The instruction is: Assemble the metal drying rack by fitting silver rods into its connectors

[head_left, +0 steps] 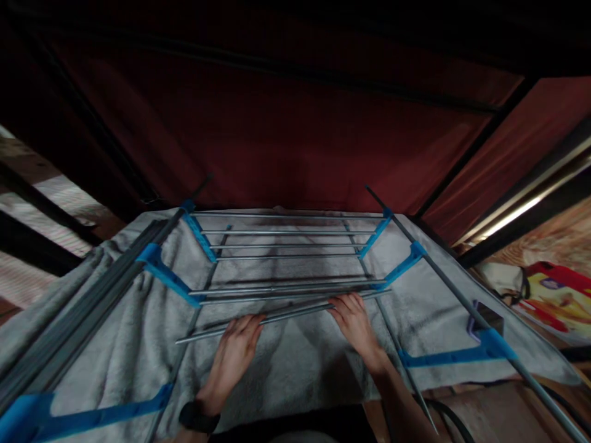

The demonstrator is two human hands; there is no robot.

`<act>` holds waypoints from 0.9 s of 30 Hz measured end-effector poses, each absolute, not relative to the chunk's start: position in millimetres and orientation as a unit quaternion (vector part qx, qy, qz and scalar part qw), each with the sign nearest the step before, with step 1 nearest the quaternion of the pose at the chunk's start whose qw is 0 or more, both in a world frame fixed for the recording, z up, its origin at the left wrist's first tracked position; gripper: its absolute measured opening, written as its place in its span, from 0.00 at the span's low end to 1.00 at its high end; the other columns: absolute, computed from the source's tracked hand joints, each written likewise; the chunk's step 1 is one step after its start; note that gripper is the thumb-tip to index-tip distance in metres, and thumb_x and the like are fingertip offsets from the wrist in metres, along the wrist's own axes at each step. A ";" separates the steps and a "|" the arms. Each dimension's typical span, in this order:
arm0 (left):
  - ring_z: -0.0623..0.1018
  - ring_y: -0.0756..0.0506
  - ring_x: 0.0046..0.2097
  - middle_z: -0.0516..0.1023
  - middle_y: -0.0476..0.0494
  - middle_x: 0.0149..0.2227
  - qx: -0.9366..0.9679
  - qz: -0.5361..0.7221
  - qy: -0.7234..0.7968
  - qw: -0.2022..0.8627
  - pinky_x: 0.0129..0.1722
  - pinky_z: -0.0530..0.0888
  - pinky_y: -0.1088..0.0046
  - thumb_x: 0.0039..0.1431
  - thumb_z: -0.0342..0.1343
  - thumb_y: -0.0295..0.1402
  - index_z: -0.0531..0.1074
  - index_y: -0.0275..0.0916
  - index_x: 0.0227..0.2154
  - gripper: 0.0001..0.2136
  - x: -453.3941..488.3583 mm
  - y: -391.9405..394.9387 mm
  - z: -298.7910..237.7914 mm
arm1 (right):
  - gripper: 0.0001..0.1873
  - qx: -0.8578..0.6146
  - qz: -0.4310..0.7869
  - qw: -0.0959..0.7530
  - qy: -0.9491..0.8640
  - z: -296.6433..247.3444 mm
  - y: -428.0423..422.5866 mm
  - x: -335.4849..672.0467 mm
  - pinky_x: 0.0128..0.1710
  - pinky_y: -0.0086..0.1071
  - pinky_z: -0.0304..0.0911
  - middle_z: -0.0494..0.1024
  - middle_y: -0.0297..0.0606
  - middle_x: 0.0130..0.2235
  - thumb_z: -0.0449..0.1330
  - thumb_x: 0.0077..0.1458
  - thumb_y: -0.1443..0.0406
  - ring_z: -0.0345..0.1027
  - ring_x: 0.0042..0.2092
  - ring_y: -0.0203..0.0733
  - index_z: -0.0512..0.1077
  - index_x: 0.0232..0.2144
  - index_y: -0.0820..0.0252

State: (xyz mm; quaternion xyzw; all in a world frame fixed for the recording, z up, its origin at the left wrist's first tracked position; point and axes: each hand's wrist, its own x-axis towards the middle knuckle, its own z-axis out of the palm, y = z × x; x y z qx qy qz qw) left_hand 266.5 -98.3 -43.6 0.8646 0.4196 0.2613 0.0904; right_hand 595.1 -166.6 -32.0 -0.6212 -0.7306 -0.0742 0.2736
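Observation:
A thin grey metal rod [295, 314] lies across in front of me, its right end farther away than its left. My left hand [237, 344] is closed around it left of the middle, with a dark watch on the wrist. My right hand [351, 315] grips it toward the right end. That end is near a right blue plastic bracket [401, 267]; I cannot tell whether it touches. The left end is free of the left blue bracket [170, 280]. Beyond my hands, several crossbars [290, 232] span the rack between paired blue brackets.
A grey blanket [295, 369] lies under the rack. Several loose rods [92, 295] are bundled along the left. A phone-like dark object [488, 320] lies by the right side pole [455, 286]. Dark red fabric [295, 147] hangs behind; a red and yellow bag [561, 295] sits far right.

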 end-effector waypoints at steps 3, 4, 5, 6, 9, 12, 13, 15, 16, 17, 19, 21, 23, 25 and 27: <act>0.79 0.42 0.46 0.81 0.43 0.46 0.867 0.228 0.432 0.098 0.50 0.74 0.60 0.71 0.43 0.32 0.76 0.42 0.51 0.16 269.5 -103.3 -38.1 | 0.13 -0.613 -0.066 0.262 -0.743 -47.6 -170.6 597.9 0.53 0.43 0.62 0.79 0.36 0.43 0.52 0.69 0.60 0.70 0.46 0.44 0.75 0.48 0.54; 0.78 0.42 0.46 0.81 0.43 0.46 0.868 0.218 0.434 0.101 0.50 0.74 0.60 0.71 0.43 0.31 0.76 0.42 0.51 0.17 270.2 -104.6 -37.2 | 0.14 -0.611 -0.062 0.259 -0.746 -53.3 -171.3 599.3 0.52 0.43 0.62 0.79 0.37 0.43 0.52 0.69 0.59 0.70 0.46 0.45 0.74 0.48 0.54; 0.78 0.42 0.46 0.81 0.43 0.46 0.868 0.210 0.437 0.105 0.51 0.73 0.59 0.71 0.43 0.31 0.75 0.42 0.52 0.17 270.6 -105.8 -36.8 | 0.14 -0.609 -0.057 0.255 -0.749 -59.0 -171.8 600.6 0.51 0.43 0.62 0.79 0.37 0.43 0.51 0.69 0.59 0.70 0.46 0.45 0.74 0.48 0.54; 0.77 0.42 0.46 0.80 0.43 0.46 0.867 0.206 0.439 0.110 0.52 0.73 0.59 0.71 0.42 0.30 0.75 0.42 0.53 0.17 270.7 -106.8 -36.8 | 0.15 -0.608 -0.050 0.249 -0.752 -64.6 -172.3 601.9 0.51 0.43 0.62 0.79 0.38 0.43 0.51 0.69 0.58 0.71 0.47 0.46 0.74 0.49 0.54; 0.77 0.43 0.46 0.80 0.43 0.46 0.864 0.204 0.443 0.129 0.53 0.71 0.59 0.71 0.43 0.30 0.74 0.44 0.55 0.18 269.5 -109.0 -38.2 | 0.17 -0.605 -0.033 0.239 -0.759 -80.3 -173.6 604.4 0.49 0.44 0.62 0.80 0.39 0.44 0.50 0.69 0.57 0.71 0.47 0.48 0.74 0.50 0.54; 0.76 0.43 0.46 0.79 0.43 0.46 0.863 0.199 0.442 0.142 0.53 0.70 0.59 0.72 0.43 0.29 0.74 0.45 0.54 0.17 268.1 -109.9 -38.8 | 0.18 -0.604 -0.017 0.242 -0.759 -93.4 -175.1 604.7 0.49 0.45 0.63 0.80 0.41 0.45 0.50 0.69 0.55 0.71 0.48 0.50 0.75 0.49 0.54; 0.76 0.43 0.47 0.79 0.43 0.46 0.863 0.198 0.441 0.144 0.53 0.70 0.59 0.72 0.42 0.30 0.74 0.45 0.54 0.17 267.9 -109.9 -38.6 | 0.18 -0.604 -0.010 0.244 -0.759 -97.2 -175.6 604.4 0.49 0.45 0.63 0.80 0.41 0.45 0.50 0.69 0.54 0.72 0.48 0.50 0.75 0.49 0.54; 0.76 0.42 0.47 0.79 0.43 0.45 0.863 0.198 0.442 0.143 0.54 0.69 0.59 0.72 0.42 0.30 0.74 0.44 0.53 0.17 267.9 -110.2 -37.8 | 0.19 -0.603 0.004 0.248 -0.758 -104.3 -176.3 603.7 0.48 0.45 0.64 0.80 0.41 0.44 0.49 0.69 0.53 0.72 0.47 0.50 0.75 0.48 0.55; 0.76 0.42 0.47 0.79 0.43 0.45 0.863 0.200 0.442 0.142 0.54 0.69 0.59 0.72 0.43 0.29 0.74 0.44 0.53 0.17 268.1 -110.6 -37.5 | 0.19 -0.603 0.008 0.252 -0.757 -107.7 -176.6 603.5 0.48 0.45 0.64 0.80 0.41 0.44 0.49 0.68 0.53 0.72 0.47 0.50 0.75 0.47 0.55; 0.75 0.43 0.48 0.79 0.43 0.46 0.862 0.204 0.442 0.140 0.55 0.69 0.58 0.72 0.43 0.29 0.74 0.43 0.52 0.16 268.4 -111.3 -37.2 | 0.19 -0.603 0.010 0.256 -0.756 -111.0 -176.9 603.4 0.49 0.45 0.64 0.80 0.42 0.44 0.49 0.68 0.53 0.72 0.47 0.50 0.74 0.47 0.55; 0.75 0.43 0.50 0.78 0.43 0.48 0.860 0.218 0.441 0.137 0.58 0.67 0.58 0.71 0.43 0.29 0.74 0.43 0.53 0.16 269.1 -113.7 -37.3 | 0.19 -0.604 0.009 0.262 -0.753 -117.4 -177.6 604.0 0.49 0.45 0.65 0.80 0.42 0.44 0.48 0.68 0.53 0.72 0.47 0.50 0.74 0.46 0.55; 0.74 0.43 0.53 0.77 0.42 0.51 0.850 0.243 0.447 0.136 0.60 0.66 0.56 0.72 0.44 0.29 0.74 0.43 0.52 0.15 269.5 -117.4 -38.5 | 0.19 -0.605 0.007 0.266 -0.751 -123.2 -178.0 605.7 0.49 0.46 0.65 0.80 0.42 0.44 0.48 0.68 0.53 0.73 0.47 0.50 0.74 0.46 0.55; 0.74 0.42 0.53 0.76 0.42 0.52 0.834 0.268 0.462 0.141 0.59 0.68 0.55 0.71 0.45 0.31 0.74 0.43 0.52 0.15 269.3 -121.5 -41.1 | 0.19 -0.605 0.008 0.268 -0.750 -127.5 -178.1 607.9 0.49 0.46 0.65 0.80 0.41 0.43 0.48 0.68 0.53 0.73 0.47 0.50 0.74 0.46 0.54; 0.74 0.42 0.53 0.77 0.41 0.52 0.809 0.294 0.485 0.155 0.56 0.71 0.57 0.71 0.46 0.32 0.75 0.42 0.51 0.14 268.5 -125.0 -45.4 | 0.20 -0.606 0.009 0.269 -0.749 -129.5 -177.6 609.5 0.50 0.46 0.65 0.80 0.42 0.43 0.48 0.68 0.52 0.73 0.47 0.51 0.74 0.46 0.54; 0.75 0.43 0.52 0.77 0.41 0.51 0.782 0.318 0.508 0.173 0.55 0.73 0.59 0.71 0.47 0.33 0.76 0.42 0.49 0.13 267.1 -127.0 -50.7 | 0.20 -0.605 0.009 0.268 -0.750 -129.2 -176.8 610.1 0.50 0.46 0.65 0.80 0.42 0.43 0.48 0.68 0.52 0.73 0.47 0.51 0.74 0.46 0.54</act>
